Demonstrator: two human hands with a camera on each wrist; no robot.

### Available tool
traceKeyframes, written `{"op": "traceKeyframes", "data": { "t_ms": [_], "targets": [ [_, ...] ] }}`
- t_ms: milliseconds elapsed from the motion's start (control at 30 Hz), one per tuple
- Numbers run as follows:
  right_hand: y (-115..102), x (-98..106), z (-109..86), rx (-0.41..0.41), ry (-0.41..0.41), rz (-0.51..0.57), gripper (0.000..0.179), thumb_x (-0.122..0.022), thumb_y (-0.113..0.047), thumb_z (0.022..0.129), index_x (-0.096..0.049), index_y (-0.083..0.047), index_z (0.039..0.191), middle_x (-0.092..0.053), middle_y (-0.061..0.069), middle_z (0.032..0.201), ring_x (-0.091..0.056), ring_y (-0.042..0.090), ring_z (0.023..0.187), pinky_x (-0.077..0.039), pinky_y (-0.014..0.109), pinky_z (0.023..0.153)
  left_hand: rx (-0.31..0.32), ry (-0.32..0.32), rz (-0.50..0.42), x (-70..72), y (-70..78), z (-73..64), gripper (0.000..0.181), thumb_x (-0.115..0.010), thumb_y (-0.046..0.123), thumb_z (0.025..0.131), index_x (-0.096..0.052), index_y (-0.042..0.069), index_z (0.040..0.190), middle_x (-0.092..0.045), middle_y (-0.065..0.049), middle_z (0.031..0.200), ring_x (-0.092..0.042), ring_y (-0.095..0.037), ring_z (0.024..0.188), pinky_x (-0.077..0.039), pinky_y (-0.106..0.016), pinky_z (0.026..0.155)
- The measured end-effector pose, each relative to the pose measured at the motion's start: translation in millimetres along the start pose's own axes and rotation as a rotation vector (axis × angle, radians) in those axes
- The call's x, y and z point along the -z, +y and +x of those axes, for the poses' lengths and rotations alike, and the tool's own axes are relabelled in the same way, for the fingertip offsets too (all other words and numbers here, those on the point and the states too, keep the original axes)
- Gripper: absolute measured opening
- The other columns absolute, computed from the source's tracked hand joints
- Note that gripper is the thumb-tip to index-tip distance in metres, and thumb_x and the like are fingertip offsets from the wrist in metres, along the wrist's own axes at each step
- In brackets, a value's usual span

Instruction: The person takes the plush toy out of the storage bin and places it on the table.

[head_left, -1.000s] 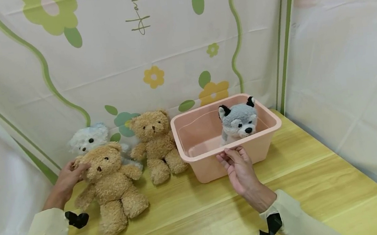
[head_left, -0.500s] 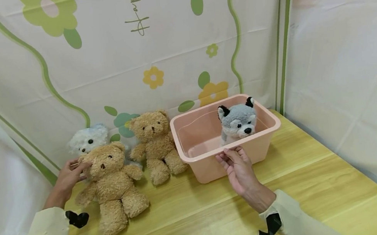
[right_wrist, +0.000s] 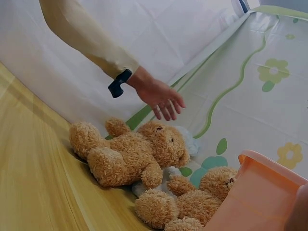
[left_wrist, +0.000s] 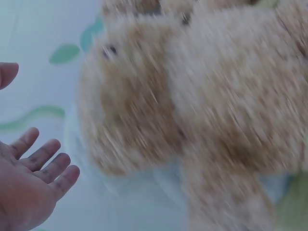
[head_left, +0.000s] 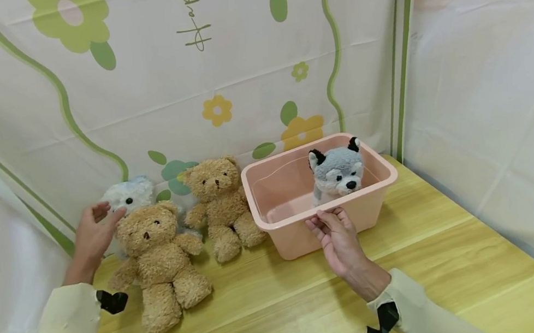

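Observation:
My left hand (head_left: 93, 235), fingers apart and holding nothing, is raised beside the head of a brown teddy bear (head_left: 159, 261). The left wrist view shows a gap between its fingers (left_wrist: 55, 168) and that bear's blurred fur. Behind this bear a pale blue-white plush toy (head_left: 128, 196) is mostly hidden. A second brown teddy bear (head_left: 219, 205) sits to its right. With thumb and curled fingers, my right hand (head_left: 340, 240) grips the front rim of a pink plastic bin (head_left: 295, 240). A grey-and-white husky plush (head_left: 339, 172) sits inside the bin, towards its right end.
The toys and bin stand on a wood-grain table (head_left: 265, 320). A white flower-printed cloth (head_left: 244, 53) hangs close behind them. White sheeting (head_left: 496, 91) borders the table on the right, and more hangs at the left.
My left hand has come off the front bear's head, moving slightly up with its fingers spreading. The bear leans a little to the right of where it was. My right hand stays put.

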State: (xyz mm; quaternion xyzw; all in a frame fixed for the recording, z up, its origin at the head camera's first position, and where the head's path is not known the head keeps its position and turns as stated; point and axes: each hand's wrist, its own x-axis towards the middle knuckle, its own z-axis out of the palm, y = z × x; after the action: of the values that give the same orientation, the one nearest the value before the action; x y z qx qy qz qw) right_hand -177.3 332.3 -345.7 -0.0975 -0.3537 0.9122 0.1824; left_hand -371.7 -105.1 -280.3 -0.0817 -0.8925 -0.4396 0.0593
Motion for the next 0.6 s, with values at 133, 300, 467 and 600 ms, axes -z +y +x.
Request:
{"op": "traceKeyframes", "data": {
  "t_ms": [133, 300, 467, 600],
  "targets": [
    [0.1, -0.2, -0.2, -0.002, 0.004, -0.003, 0.011, -0.049, -0.003, 0.101, -0.047, -0.012, 0.095, -0.057, 0.001, 0.087, -0.060, 0.011, 0.082, -0.056, 0.023, 0.087, -0.095, -0.002, 0.001, -9.7, 27.0, 4.1, 0.088, -0.050, 0.057, 0.095, -0.018, 0.000, 0.154, -0.022, -0.025, 0.159, -0.023, -0.047, 0.144, -0.028, -0.064, 0.110],
    [0.1, 0.5, 0.3, 0.003, 0.003, -0.005, 0.010, -0.050, -0.005, 0.101, -0.047, -0.012, 0.095, -0.056, 0.002, 0.088, -0.060, 0.011, 0.083, -0.056, 0.024, 0.087, -0.200, -0.033, -0.025, -27.8, 67.7, 7.7, 0.084, -0.054, 0.053, 0.096, -0.020, 0.002, 0.153, -0.027, -0.022, 0.158, -0.026, -0.044, 0.144, -0.026, -0.061, 0.113],
    [0.3, 1.1, 0.6, 0.007, -0.001, -0.013, 0.009, -0.050, -0.005, 0.102, -0.046, -0.012, 0.096, -0.056, 0.002, 0.089, -0.060, 0.012, 0.084, -0.055, 0.024, 0.088, -0.285, -0.093, -0.050, -52.4, 109.2, 9.2, 0.082, -0.058, 0.052, 0.095, -0.025, 0.004, 0.152, -0.031, -0.019, 0.157, -0.030, -0.038, 0.144, -0.028, -0.056, 0.115],
    [0.8, 0.8, 0.7, 0.007, -0.004, -0.015, 0.009, -0.051, -0.006, 0.101, -0.046, -0.012, 0.097, -0.056, 0.001, 0.089, -0.060, 0.012, 0.084, -0.055, 0.024, 0.088, -0.350, -0.123, -0.047, -72.6, 139.6, 11.8, 0.077, -0.060, 0.050, 0.094, -0.031, 0.006, 0.150, -0.037, -0.016, 0.154, -0.035, -0.034, 0.142, -0.031, -0.052, 0.115]
  ]
}}
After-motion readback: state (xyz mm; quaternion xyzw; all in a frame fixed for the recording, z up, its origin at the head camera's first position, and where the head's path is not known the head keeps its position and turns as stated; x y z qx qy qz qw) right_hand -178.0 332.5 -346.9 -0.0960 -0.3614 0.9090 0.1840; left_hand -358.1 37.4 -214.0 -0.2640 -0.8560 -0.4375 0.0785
